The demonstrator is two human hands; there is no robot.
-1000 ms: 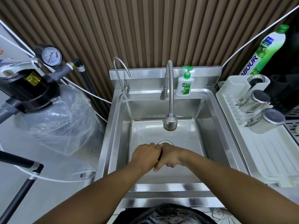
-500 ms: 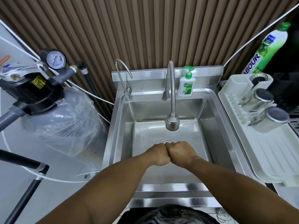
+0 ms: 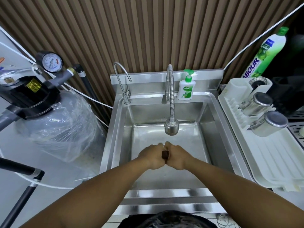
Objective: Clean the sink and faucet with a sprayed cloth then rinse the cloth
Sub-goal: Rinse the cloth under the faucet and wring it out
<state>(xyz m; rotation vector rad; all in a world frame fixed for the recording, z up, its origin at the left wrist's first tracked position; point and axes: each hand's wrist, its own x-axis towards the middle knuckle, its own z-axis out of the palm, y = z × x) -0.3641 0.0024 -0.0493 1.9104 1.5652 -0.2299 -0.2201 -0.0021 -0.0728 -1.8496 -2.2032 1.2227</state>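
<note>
Brown slatted panelling backs a stainless steel sink (image 3: 212, 102), its basin dropping away below the camera. Over the middle of the basin both fists meet knuckle to knuckle: the left hand (image 3: 152, 156) and the right hand (image 3: 176, 155) are curled tight around a dark cloth (image 3: 165, 154), of which only a small brown bit shows between them — the rest is hidden inside the fingers. Just beyond the hands hangs the spray head of the flexible faucet (image 3: 171, 102); whether water runs from it I cannot tell. A slimmer gooseneck tap (image 3: 122, 79) stands at the back left corner, and a green-capped soap bottle (image 3: 186, 89) sits on the back ledge beside the faucet's base. Right of the sink, a white drying rack (image 3: 271, 162) holds two steel cups (image 3: 269, 123) lying on their sides. Left of it stands a plastic-wrapped tank (image 3: 62, 125) with a pressure gauge (image 3: 51, 63) above.
</note>
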